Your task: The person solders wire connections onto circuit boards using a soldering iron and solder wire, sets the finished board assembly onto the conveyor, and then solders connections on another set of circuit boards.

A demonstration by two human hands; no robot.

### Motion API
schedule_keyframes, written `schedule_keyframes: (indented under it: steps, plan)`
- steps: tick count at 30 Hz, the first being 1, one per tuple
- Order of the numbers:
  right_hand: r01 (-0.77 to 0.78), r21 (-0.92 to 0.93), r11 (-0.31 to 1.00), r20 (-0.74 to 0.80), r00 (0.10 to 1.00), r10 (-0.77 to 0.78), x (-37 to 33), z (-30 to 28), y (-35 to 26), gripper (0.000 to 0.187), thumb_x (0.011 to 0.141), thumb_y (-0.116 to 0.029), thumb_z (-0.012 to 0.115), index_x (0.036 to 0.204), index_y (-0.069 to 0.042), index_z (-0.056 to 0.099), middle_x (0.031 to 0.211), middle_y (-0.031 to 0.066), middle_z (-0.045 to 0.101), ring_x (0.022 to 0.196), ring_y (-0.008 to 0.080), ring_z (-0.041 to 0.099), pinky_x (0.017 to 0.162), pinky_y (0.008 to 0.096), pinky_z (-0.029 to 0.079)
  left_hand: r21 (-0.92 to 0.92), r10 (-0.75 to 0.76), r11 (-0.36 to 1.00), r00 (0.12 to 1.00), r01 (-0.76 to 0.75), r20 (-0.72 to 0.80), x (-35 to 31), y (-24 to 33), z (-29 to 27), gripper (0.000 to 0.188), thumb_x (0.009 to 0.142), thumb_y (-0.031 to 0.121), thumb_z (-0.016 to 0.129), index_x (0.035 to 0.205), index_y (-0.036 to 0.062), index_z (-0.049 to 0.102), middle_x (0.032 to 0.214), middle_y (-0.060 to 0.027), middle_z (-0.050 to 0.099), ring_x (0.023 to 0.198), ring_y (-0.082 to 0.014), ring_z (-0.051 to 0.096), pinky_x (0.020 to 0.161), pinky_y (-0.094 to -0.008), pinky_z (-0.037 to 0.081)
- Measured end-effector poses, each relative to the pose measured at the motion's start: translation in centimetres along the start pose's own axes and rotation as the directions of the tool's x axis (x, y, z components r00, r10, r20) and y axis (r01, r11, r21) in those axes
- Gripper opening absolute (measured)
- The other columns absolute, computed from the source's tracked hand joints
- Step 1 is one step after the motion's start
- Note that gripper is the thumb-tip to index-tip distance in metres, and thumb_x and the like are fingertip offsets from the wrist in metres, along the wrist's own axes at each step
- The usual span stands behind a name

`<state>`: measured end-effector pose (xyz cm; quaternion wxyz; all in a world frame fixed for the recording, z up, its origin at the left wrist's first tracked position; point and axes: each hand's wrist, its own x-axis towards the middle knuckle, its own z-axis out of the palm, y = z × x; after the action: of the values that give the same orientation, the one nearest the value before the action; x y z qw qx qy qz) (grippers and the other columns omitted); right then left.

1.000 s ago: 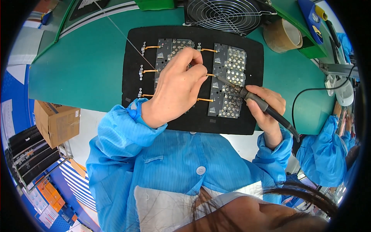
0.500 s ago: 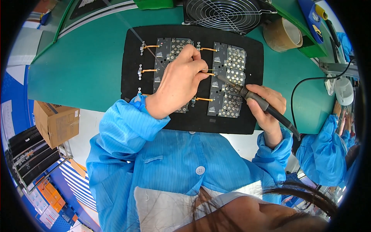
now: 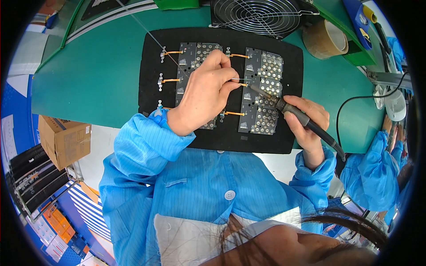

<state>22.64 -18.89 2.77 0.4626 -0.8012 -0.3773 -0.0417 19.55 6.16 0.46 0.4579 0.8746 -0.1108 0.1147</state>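
Thumb and fingertips of my left hand (image 3: 204, 95) are closed in a pinch on a thin solder wire (image 3: 242, 79). The wire's free end reaches over the middle circuit board (image 3: 254, 94) of the right column, beside a short orange lead (image 3: 243, 84). Wrapped round the dark handle of a soldering iron (image 3: 321, 134), my right hand (image 3: 306, 126) points its tip left at that same spot; whether tip and wire touch is too small to tell. Part of the left column of boards (image 3: 188, 50) is hidden behind my left hand. All lie on a black mat (image 3: 213, 144).
A black fan with a wire guard (image 3: 262, 20) stands behind the mat. Right of it are a tape roll (image 3: 326, 40) and a green bin edge (image 3: 361, 55). The iron's cable (image 3: 339, 104) loops across the green table (image 3: 97, 84). Another person's blue sleeve (image 3: 370, 173) is at right.
Both hands stay almost in place. The solder wire's trailing length at the upper left has shifted slightly left, and its free end lies a little differently over the board.
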Motion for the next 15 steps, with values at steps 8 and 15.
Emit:
schedule_keyframes:
  steps: [8,15]
  plan:
    - [-0.013,0.016,1.0,0.03,0.999,0.013,0.0,-0.13,0.04,0.027,0.078,-0.014,0.072,0.099,0.002,0.067,0.069,0.0129,0.065,0.056,0.0216,0.063,0.052,0.0283,0.047,-0.014,-0.013,1.0,1.0,0.013,-0.005,0.01,-0.08,-0.01,0.013,0.072,-0.005,0.071,0.084,-0.0044,0.066,0.091,-0.0097,0.051,0.067,-0.0176,0.053,0.061,-0.0292,0.044]
    - [-0.036,0.017,0.999,-0.002,0.999,0.036,-0.03,-0.01,0.02,0.027,0.078,-0.014,0.073,0.099,0.002,0.067,0.071,0.0135,0.066,0.06,0.022,0.065,0.054,0.0282,0.05,-0.013,-0.019,1.0,1.0,0.019,-0.003,-0.02,0.04,-0.03,0.012,0.073,-0.005,0.071,0.084,-0.0045,0.066,0.091,-0.0095,0.051,0.067,-0.0164,0.054,0.06,-0.0287,0.044]
